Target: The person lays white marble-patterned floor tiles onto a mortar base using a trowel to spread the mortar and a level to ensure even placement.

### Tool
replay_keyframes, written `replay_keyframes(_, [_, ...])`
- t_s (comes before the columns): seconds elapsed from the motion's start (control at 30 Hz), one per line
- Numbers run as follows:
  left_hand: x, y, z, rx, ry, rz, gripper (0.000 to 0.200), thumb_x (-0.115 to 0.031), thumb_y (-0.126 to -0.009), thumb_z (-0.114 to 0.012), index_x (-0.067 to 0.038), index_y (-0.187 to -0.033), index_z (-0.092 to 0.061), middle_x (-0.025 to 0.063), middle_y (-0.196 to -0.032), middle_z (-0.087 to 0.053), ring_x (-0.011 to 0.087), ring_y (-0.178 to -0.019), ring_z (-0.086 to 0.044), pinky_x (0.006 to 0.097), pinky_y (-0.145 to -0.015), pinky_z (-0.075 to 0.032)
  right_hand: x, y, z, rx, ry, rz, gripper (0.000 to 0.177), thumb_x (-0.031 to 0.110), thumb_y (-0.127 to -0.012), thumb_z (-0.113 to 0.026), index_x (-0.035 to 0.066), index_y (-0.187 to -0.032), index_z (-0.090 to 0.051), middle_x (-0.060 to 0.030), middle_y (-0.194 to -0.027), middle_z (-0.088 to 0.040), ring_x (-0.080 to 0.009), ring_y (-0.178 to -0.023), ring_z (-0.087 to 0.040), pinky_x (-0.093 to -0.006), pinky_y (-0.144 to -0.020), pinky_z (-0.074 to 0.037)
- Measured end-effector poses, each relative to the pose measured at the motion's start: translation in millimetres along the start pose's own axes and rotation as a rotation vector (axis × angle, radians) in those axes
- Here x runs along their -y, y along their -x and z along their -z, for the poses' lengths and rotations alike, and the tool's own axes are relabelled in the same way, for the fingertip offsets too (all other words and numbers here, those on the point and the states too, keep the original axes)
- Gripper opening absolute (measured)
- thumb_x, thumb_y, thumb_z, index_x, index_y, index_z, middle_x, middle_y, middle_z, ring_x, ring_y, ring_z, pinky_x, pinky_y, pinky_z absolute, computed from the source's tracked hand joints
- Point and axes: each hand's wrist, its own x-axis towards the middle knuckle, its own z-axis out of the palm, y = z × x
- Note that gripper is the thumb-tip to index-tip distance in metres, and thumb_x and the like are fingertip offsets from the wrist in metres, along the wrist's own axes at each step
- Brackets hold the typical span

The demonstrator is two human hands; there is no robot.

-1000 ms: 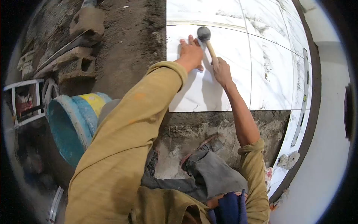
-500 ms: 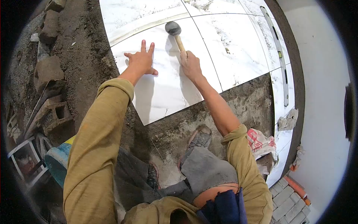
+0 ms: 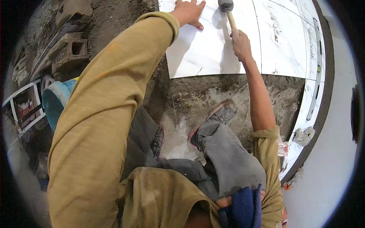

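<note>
The white marble tile [image 3: 207,53] lies at the top of your view, its near edge resting on the grey mortar bed [image 3: 213,95] just beyond your feet; your left hand [image 3: 189,11] rests flat on its far left part, fingers spread wide and palm down, holding nothing; your right hand [image 3: 240,43] sits above the tile's right side, close to the joint with the next laid tile [image 3: 283,41], and is wrapped tight round the wooden handle of the rubber mallet [image 3: 230,17]; the mallet's black head points away from you, near the top edge of the frame, just right of your left fingertips; whether the head touches the tile you cannot tell; past the tiles on the right, a long spirit level [image 3: 316,64] lies along the curb; a crumpled rag [image 3: 303,136] sits near its lower end; on your left, on bare dirt, stand a blue bucket [image 3: 53,104] and a hollow concrete block [image 3: 70,51], both well apart from the tile; your shoe [image 3: 222,113] is planted on the mortar, near the tile's front edge.
</note>
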Motion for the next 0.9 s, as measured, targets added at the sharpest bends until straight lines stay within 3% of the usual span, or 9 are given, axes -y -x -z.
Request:
replay_keyframes(0.13, [42.7,19.2,-58.1,-0.112,0.02,-0.099,0.113,-0.055,-0.068,-0.081,-0.012,-0.153,-0.02,0.0261,-0.156,-0.017,0.0483,-0.141,-0.024,0.068,-0.111,-0.016,-2.2,74.0,7.2,0.12,-0.075,-0.069,0.058,0.047,-0.099,-0.034,-0.004,-0.085,-0.058,-0.0172,-0.063,-0.055,-0.0295,-0.058,-0.055,-0.0431,-0.058,-0.044])
replay_keyframes(0.2, [58.7,45.9,-56.3,-0.038,-0.037,-0.108,0.109,-0.052,-0.067,-0.082,-0.02,-0.154,-0.023,0.0229,-0.158,-0.015,0.0507,-0.142,-0.018,0.0735,-0.109,-0.012,-7.7,116.8,2.5,0.172,0.034,-0.075,0.059,0.046,-0.1,-0.033,-0.006,-0.087,-0.058,-0.0277,-0.074,-0.059,-0.0435,-0.07,-0.059,-0.0504,-0.068,-0.044])
replay_keyframes(0.37, [67.6,53.0,-59.7,-0.057,0.011,-0.078,0.106,-0.052,-0.066,-0.082,-0.031,-0.153,-0.025,0.0125,-0.161,-0.014,0.0511,-0.144,-0.007,0.0779,-0.106,-0.004,19.3,168.4,-1.8,0.261,-0.001,-0.025,0.041,0.035,-0.101,-0.043,-0.003,-0.09,-0.055,-0.0255,-0.066,-0.052,-0.0408,-0.059,-0.053,-0.0461,-0.056,-0.041])
replay_keyframes(0.53, [76.4,58.8,-61.2,-0.123,0.086,-0.102,0.107,-0.053,-0.062,-0.083,-0.03,-0.152,-0.029,0.0133,-0.16,-0.017,0.0546,-0.142,-0.008,0.0794,-0.104,-0.003,29.1,174.0,-33.6,0.344,-0.092,0.046,0.042,0.036,-0.102,-0.042,-0.001,-0.085,-0.051,-0.0228,-0.061,-0.048,-0.0391,-0.057,-0.052,-0.0455,-0.055,-0.04])
replay_keyframes(0.6, [74.3,56.6,-59.7,-0.083,0.066,-0.092,0.106,-0.053,-0.062,-0.083,-0.03,-0.151,-0.03,0.0136,-0.16,-0.018,0.0545,-0.142,-0.009,0.0795,-0.104,-0.002,24.4,170.7,-41.6,0.33,-0.07,0.049,0.042,0.036,-0.102,-0.042,-0.001,-0.084,-0.051,-0.0221,-0.06,-0.047,-0.0372,-0.055,-0.052,-0.0451,-0.054,-0.039])
replay_keyframes(0.63, [75.1,56.9,-59.9,-0.083,0.069,-0.086,0.106,-0.053,-0.062,-0.083,-0.03,-0.151,-0.03,0.0136,-0.16,-0.018,0.0545,-0.142,-0.009,0.0795,-0.104,-0.002,18.7,169.3,-46.1,0.336,-0.1,0.035,0.048,0.041,-0.103,-0.037,0.002,-0.08,-0.053,-0.0051,-0.059,-0.044,-0.015,-0.054,-0.043,-0.0349,-0.051,-0.037])
replay_keyframes(0.73, [73.9,61.6,-55.7,-0.099,0.042,-0.071,0.105,-0.053,-0.063,-0.082,-0.032,-0.151,-0.03,0.0138,-0.16,-0.018,0.0551,-0.141,-0.009,0.0792,-0.104,-0.003,16.7,158.9,-49.8,0.337,-0.047,0.056,0.051,0.043,-0.103,-0.035,0.002,-0.079,-0.053,-0.0047,-0.059,-0.045,-0.0149,-0.054,-0.043,-0.0347,-0.052,-0.038])
replay_keyframes(0.83, [73.1,62.0,-62.6,-0.147,0.068,-0.133,0.107,-0.051,-0.064,-0.082,-0.022,-0.152,-0.029,0.0172,-0.159,-0.019,0.0534,-0.142,-0.011,0.0791,-0.104,-0.005,24.3,158.8,-47.7,0.327,-0.14,0.003,0.054,0.046,-0.103,-0.034,0.001,-0.079,-0.053,-0.0051,-0.06,-0.045,-0.0155,-0.054,-0.043,-0.0352,-0.052,-0.038])
replay_keyframes(0.9, [67.3,44.2,-87.1,-0.215,-0.121,0.003,0.109,-0.049,-0.061,-0.085,-0.038,-0.152,-0.024,0.0103,-0.16,-0.019,0.0458,-0.141,-0.026,0.0765,-0.106,-0.017,26.9,153.4,-47.3,0.319,-0.113,0.047,0.054,0.046,-0.103,-0.034,0.002,-0.079,-0.053,-0.0044,-0.06,-0.045,-0.0147,-0.054,-0.043,-0.0343,-0.052,-0.038])
